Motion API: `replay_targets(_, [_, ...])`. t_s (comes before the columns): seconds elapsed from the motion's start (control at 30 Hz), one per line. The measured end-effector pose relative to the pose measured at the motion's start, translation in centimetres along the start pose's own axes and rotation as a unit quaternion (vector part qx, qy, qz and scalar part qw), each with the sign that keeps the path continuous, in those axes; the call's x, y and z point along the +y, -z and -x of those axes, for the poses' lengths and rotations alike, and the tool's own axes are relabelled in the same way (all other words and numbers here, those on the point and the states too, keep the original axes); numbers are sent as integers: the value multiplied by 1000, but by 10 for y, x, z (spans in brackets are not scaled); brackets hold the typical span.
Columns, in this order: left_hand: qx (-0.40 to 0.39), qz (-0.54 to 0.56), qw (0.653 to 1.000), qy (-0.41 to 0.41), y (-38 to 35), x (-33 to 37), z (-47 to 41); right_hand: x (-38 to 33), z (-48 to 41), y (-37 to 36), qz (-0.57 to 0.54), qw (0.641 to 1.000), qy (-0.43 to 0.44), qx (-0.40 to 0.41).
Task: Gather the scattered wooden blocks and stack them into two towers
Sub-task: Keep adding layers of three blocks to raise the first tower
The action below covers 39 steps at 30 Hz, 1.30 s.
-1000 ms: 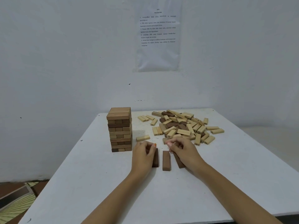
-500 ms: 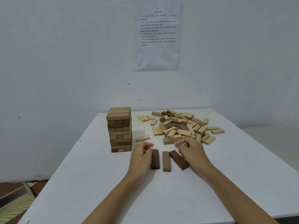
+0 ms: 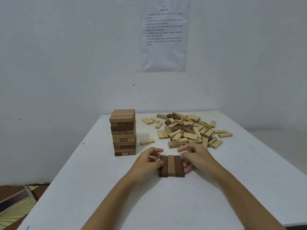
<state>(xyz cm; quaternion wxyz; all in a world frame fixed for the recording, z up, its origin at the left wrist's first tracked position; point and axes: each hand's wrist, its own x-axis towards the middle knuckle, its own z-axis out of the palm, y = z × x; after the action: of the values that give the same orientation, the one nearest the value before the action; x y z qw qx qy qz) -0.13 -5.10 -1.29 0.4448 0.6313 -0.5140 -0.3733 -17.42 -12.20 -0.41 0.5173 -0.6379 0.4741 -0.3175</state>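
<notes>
Three wooden blocks lie tight side by side on the white table: a light brown one between two dark ones. My left hand presses curled fingers against the row's left side. My right hand does the same on the right side, so the row is squeezed between both hands. A finished tower of mixed brown blocks stands to the left, just behind my left hand. A loose pile of pale and dark blocks lies behind my right hand.
A single pale block lies between the tower and the pile. A printed sheet hangs on the wall behind the table. A patterned mat lies on the floor at the lower left.
The three blocks lay apart, the right one slanted. Both hands have pushed them together into one tight, aligned row.
</notes>
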Motion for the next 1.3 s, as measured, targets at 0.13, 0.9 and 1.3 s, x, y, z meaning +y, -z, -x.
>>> replay_targets(0.13, [11, -9, 1000, -11, 0, -1, 0, -3, 3, 1, 21, 1000, 7, -12])
replay_targets(0.9, [148, -58, 983, -92, -7, -6, -3, 2, 4, -5, 45, 997, 57, -13])
replay_targets(1.3, [24, -30, 998, -39, 18, -10, 2, -4, -5, 19, -32, 988, 8, -150])
